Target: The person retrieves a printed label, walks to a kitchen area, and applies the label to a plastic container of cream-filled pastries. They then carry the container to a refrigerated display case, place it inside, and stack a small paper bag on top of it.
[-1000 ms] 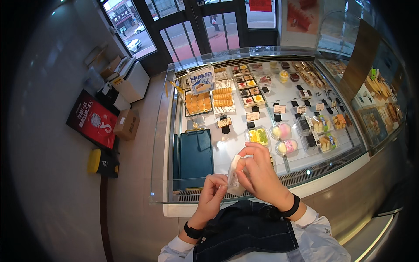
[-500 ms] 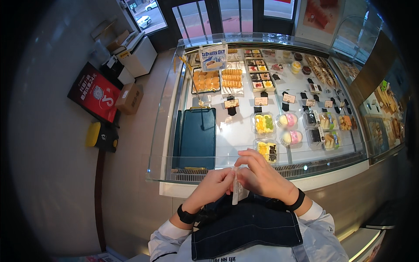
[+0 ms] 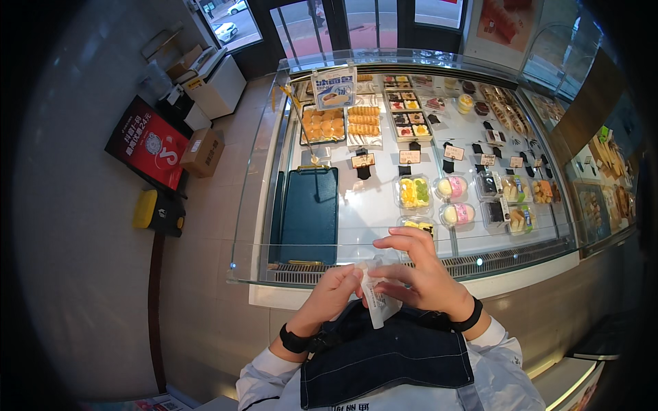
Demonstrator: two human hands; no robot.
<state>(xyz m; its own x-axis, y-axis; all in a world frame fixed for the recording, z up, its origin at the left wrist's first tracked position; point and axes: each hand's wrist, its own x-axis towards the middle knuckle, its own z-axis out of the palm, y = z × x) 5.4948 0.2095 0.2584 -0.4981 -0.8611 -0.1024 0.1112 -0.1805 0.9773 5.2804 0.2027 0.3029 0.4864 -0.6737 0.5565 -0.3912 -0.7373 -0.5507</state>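
Observation:
A small translucent white bag (image 3: pixel 380 301) with printing on it hangs in front of my dark apron, close to the display case's near edge. My left hand (image 3: pixel 334 286) pinches its upper left edge between thumb and fingertips. On the other side, my right hand (image 3: pixel 419 277) has its fingers spread, the lower ones lying against or just inside the bag's upper part; which of the two I cannot tell. Beyond my right fingers sits a clear box of yellow and dark-topped cake (image 3: pixel 419 225), partly hidden by them.
A glass display case (image 3: pixel 373 205) spans the view ahead. Inside are a dark green tray (image 3: pixel 312 216), golden rolls (image 3: pixel 364 122), round buns (image 3: pixel 323 126), boxed cakes (image 3: pixel 414 192) and price cards (image 3: pixel 409 157). Left of it stand a red sign (image 3: pixel 152 147) and a cardboard box (image 3: pixel 203 153).
My right fingers have spread and lifted away from the pinch. More of the bag shows, opened wider and hanging slightly lower. My left hand keeps its hold.

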